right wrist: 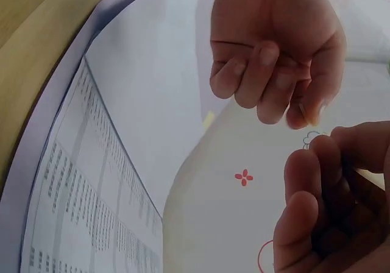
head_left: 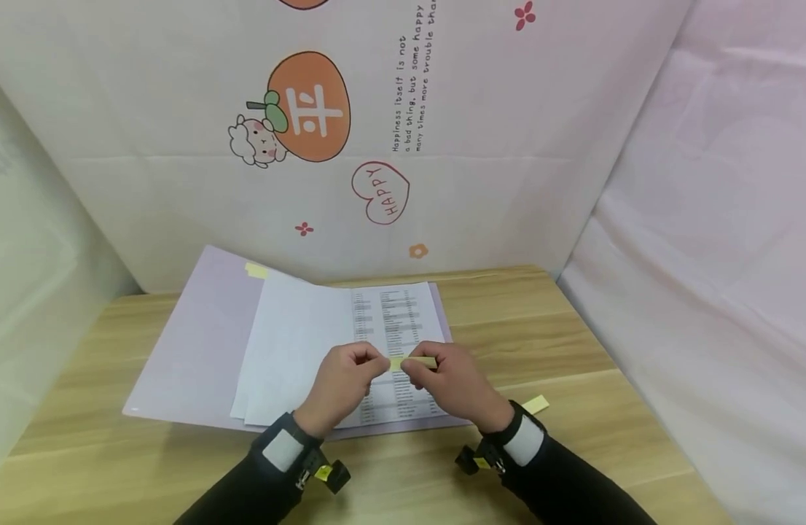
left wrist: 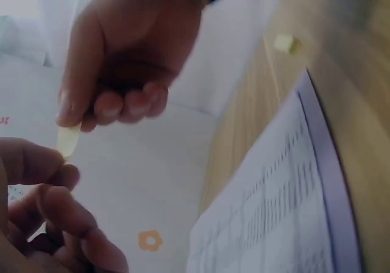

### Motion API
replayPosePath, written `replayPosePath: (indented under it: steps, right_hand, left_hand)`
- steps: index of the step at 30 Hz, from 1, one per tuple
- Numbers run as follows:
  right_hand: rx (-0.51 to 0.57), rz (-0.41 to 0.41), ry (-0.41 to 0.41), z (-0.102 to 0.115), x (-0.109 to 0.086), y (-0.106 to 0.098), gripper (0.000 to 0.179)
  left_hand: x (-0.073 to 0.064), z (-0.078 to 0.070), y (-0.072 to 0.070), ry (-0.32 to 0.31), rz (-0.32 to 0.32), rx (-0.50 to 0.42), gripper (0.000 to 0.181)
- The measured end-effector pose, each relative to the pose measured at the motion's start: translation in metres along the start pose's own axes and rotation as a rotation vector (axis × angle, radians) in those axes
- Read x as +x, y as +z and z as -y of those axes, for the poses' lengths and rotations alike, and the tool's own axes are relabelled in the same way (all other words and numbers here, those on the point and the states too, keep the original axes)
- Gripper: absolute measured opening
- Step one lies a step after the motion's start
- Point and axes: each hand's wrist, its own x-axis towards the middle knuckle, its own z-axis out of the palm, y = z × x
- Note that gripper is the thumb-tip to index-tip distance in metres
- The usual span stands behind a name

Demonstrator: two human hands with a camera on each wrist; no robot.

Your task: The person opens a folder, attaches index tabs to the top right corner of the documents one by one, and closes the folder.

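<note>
Above an open lilac folder (head_left: 193,343), my left hand (head_left: 342,379) and my right hand (head_left: 452,375) face each other. Between them runs a narrow pale yellow sticky note strip (head_left: 396,362), each hand pinching it between thumb and finger. In the left wrist view the strip (left wrist: 68,140) spans from one hand's fingertips to the other's, held off the page. Beneath the hands lies a sheet printed with a table (head_left: 403,313); blank white page backs (head_left: 298,328) are turned over to its left. The right wrist view mostly hides the strip behind fingers.
A yellow tab (head_left: 255,270) sticks out at the top of the turned pages. On the wooden table (head_left: 521,328), a small yellow sticky pad (head_left: 536,404) lies beside my right wrist. Printed white cloth (head_left: 482,160) stands behind the table, with more cloth at both sides.
</note>
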Motion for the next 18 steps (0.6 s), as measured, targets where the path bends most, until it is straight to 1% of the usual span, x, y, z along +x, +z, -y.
replayPosePath:
  steps: [1,3,4,6,8,9,11,13,15,18]
  right_hand:
    - [-0.026,-0.001,-0.014,0.0,0.001,0.0,0.029]
    - [-0.069,-0.003,-0.032,-0.001,0.003,-0.003,0.027]
    - [-0.082,-0.009,-0.035,-0.002,0.005,-0.005,0.024]
    - [-0.102,-0.016,-0.014,-0.004,0.01,-0.013,0.021]
    - [-0.133,-0.026,0.028,-0.01,0.017,-0.022,0.02]
    - [-0.151,-0.033,0.053,-0.015,0.022,-0.027,0.019]
    - [-0.183,-0.044,0.112,-0.025,0.034,-0.038,0.019]
    - [-0.186,-0.066,0.183,-0.037,0.048,-0.047,0.019]
    - [-0.144,-0.089,0.255,-0.051,0.064,-0.056,0.02]
    - [-0.052,-0.118,0.354,-0.07,0.086,-0.065,0.022]
  left_hand:
    - [0.002,-0.001,-0.002,0.009,0.028,0.103,0.022]
    - [0.006,-0.003,-0.005,0.006,0.108,0.35,0.028]
    - [0.008,-0.004,-0.005,-0.001,0.159,0.483,0.029]
    - [0.012,-0.009,-0.003,-0.01,0.266,0.749,0.028]
    - [0.02,-0.013,0.001,-0.03,0.346,0.944,0.028]
    - [0.025,-0.013,0.004,-0.023,0.368,1.025,0.031]
    - [0.041,-0.01,0.009,0.003,0.383,1.136,0.044]
    - [0.061,0.0,0.014,0.055,0.375,1.2,0.053]
    - [0.082,0.012,0.017,0.099,0.372,1.233,0.06]
    - [0.109,0.03,0.023,0.141,0.373,1.229,0.068]
